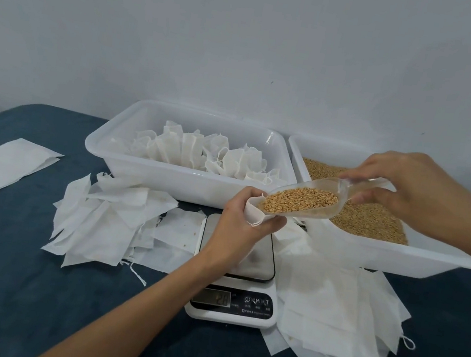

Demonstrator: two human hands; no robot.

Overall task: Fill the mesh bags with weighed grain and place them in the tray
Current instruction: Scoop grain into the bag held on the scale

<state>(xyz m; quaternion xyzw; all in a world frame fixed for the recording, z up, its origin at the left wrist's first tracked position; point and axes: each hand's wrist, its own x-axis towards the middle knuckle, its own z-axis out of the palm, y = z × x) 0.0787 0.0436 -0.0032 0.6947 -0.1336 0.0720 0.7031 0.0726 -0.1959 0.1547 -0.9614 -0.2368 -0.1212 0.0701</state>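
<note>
My left hand grips a white mesh bag above the kitchen scale, with the bag's mouth held open. My right hand pinches the handle of a clear plastic scoop. The scoop is full of golden grain and its tip rests at the bag's mouth. A white tray at the back holds several filled mesh bags. To its right, a second white tray holds loose grain.
Piles of empty mesh bags lie left of the scale and right of it. A flat white sheet lies at the far left. Everything sits on a dark blue tabletop against a pale wall.
</note>
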